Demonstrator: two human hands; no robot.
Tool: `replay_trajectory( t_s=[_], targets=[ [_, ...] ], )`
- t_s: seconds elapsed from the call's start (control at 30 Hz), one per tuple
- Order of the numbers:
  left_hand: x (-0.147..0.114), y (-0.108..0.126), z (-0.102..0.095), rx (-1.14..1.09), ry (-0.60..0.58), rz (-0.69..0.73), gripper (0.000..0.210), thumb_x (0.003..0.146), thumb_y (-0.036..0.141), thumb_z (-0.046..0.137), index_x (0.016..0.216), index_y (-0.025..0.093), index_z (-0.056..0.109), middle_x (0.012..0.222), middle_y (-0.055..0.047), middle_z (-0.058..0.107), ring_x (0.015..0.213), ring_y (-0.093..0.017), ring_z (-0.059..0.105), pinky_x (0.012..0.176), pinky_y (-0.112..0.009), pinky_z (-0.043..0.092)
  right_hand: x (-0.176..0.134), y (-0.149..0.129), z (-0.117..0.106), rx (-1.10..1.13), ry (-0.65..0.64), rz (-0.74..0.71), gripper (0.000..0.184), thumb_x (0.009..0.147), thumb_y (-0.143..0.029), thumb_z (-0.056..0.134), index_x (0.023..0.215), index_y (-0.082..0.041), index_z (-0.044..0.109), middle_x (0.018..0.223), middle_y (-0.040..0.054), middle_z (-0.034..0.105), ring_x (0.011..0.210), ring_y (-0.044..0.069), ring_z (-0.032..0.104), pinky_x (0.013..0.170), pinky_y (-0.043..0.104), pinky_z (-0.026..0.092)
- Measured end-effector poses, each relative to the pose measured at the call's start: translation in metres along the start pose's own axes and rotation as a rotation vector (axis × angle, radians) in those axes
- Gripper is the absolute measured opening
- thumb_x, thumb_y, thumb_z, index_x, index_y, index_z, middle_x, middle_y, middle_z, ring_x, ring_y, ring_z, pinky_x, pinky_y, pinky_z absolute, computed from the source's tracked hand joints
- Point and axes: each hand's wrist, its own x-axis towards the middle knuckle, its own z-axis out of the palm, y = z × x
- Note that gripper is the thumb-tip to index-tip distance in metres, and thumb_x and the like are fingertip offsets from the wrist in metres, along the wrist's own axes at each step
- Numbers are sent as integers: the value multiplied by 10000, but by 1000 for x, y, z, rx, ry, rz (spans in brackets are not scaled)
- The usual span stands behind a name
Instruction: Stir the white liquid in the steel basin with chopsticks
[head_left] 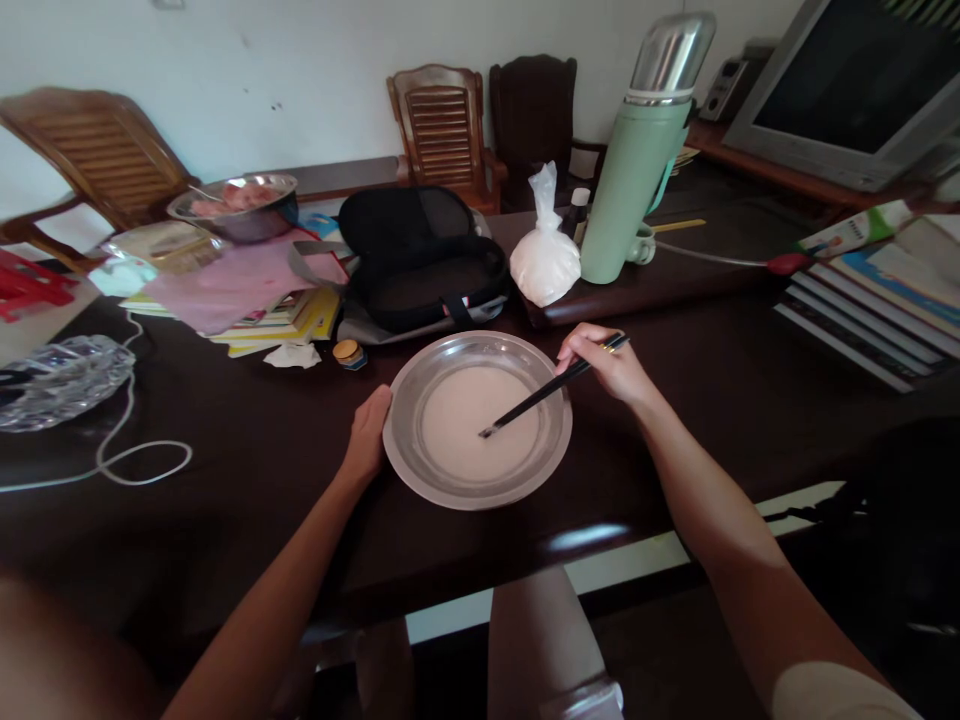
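Note:
A wide metal basin (405, 465) rests on the dark table, holding a pale, milky liquid (465, 415). My left hand (369, 425) grips the basin's left rim, with most of its fingers out of sight behind the edge. In my right hand (604, 360) are black chopsticks (536, 397), held closed together and slanting down to the left. Their tips are over the middle of the basin, at the liquid's surface. Behind the basin sits a knotted plastic bag of white powder (546, 265).
A tall green thermos (634, 180) stands behind my right hand. An open black case (424, 260) lies behind the basin, beside a small round-lidded jar (349, 353). Back left is a metal bowl (277, 210) of pink meat. Books (847, 330) are stacked at right; a glass dish (67, 380) lies left.

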Motion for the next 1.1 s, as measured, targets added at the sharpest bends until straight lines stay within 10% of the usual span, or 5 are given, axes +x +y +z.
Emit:
replay_trajectory(
  t_s=[1.1],
  targets=[
    [1,-2,0,-33,-4,2,380,890,470,451,607,231,367,602,33,379,590,-149,341,549,-274,338,0,1,3,1,-53,-24,341,846,-531,648,758,-208,712,698,20,740,693,181,720,702,314,561]
  ],
)
